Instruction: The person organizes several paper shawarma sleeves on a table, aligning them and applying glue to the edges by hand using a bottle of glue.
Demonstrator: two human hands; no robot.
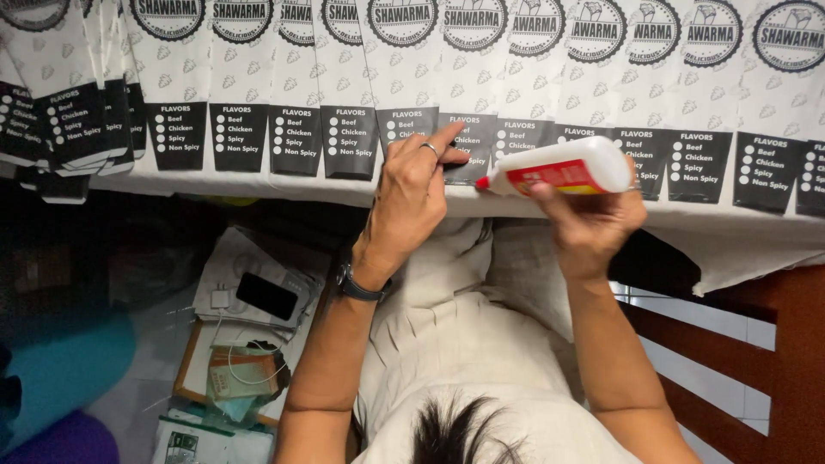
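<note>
White-covered bench (258,185) across upper frame, overlapping printed paper sleeves (296,86), left hand (412,193) fingers pressed flat on one, holding nothing, right hand (593,219) fingers wrapped around white glue bottle (563,167), centre.

Both forearms are bare, without sleeves; the left hand (411,193) wears a thin silver ring (430,149) on one finger and a dark wristwatch (354,283) with a black strap. The right hand (593,225) shows no jewellery; the clothing is pale beige, creased fabric, and dark hair shows at the lower edge.

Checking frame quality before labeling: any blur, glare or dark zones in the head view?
Head view: hands and glue bottle sharp, paper sleeves evenly lit, no glare; floor at lower left dim, blue-purple thing soft and out of focus; row of sleeves bows slightly from wide-angle distortion.
</note>
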